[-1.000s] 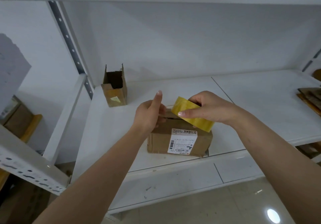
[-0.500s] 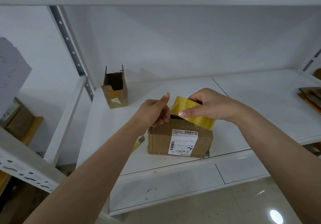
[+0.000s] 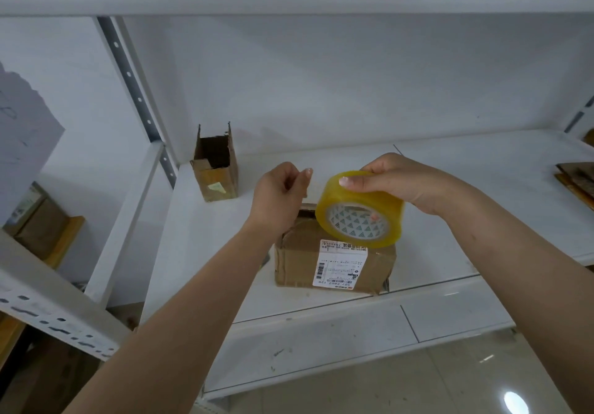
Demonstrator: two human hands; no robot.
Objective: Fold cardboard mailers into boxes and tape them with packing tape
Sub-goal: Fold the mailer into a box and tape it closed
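A brown cardboard box (image 3: 299, 262) with a white shipping label lies on the white shelf (image 3: 482, 208), near its front edge. My right hand (image 3: 408, 182) grips a roll of yellowish packing tape (image 3: 360, 209) just above the box, its core facing me. My left hand (image 3: 279, 195) hovers left of the roll with fingers curled and thumb meeting them, as if pinching the tape's free end; the clear strip itself is too faint to make out.
A small open cardboard box (image 3: 216, 166) stands upright at the shelf's back left. Flattened cardboard (image 3: 575, 182) lies at the right edge. A metal upright (image 3: 135, 82) and a lower shelf with boxes (image 3: 35, 220) are on the left. Tiled floor lies below.
My right hand has lifted and tilted the tape roll so its core now faces me. My left hand rose off the box and drew back to the left of the roll.
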